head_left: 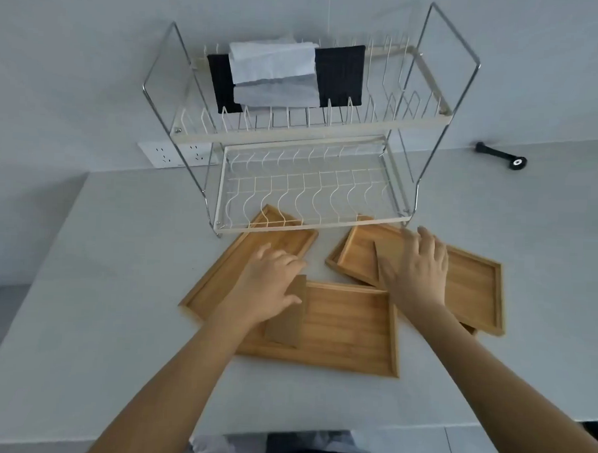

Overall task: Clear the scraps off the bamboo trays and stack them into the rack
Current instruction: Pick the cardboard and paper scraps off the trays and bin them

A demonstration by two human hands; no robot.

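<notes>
Several bamboo trays lie flat on the white table in front of a two-tier wire rack [311,226]. One long tray [216,277] sits at the left, its far end under the rack. A wide tray [351,331] is nearest me, and two overlapping trays [473,292] are at the right. My left hand [267,286] pinches a brown cardboard scrap [286,325] that lies on the near tray's left end. My right hand [422,266] rests flat with fingers spread on a second brown scrap [383,257] across the right trays. The rack's lower tier is empty.
The rack's upper tier holds black and white folded cloths [274,64]. A wall socket [170,154] is behind the rack at the left. A black tool [503,156] lies at the far right. The table's left edge [31,283] drops off beside the trays.
</notes>
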